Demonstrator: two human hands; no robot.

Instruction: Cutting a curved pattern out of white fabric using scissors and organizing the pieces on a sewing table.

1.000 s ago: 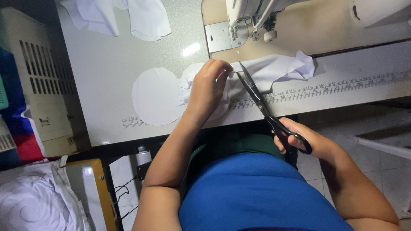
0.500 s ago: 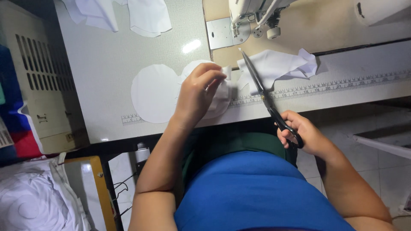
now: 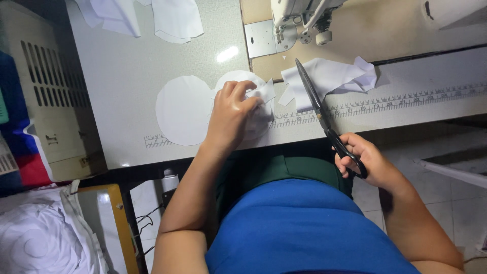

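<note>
Here, from the head camera: left hand [image 3: 231, 117] pressed down on a round white fabric piece [image 3: 256, 109] near the front edge of the grey sewing table [image 3: 127, 76], fingertips pinching up a small fold of it. Just beside, to the left, a second white fabric circle [image 3: 180, 109], lying flat. Right hand [image 3: 362, 162] closed through the black handles of long scissors [image 3: 317, 104], blades seemingly shut, tips over a crumpled white scrap [image 3: 335, 76]. Beyond, sewing machine [image 3: 299, 12]; along the table's front edge, printed ruler strip [image 3: 385, 104].
</note>
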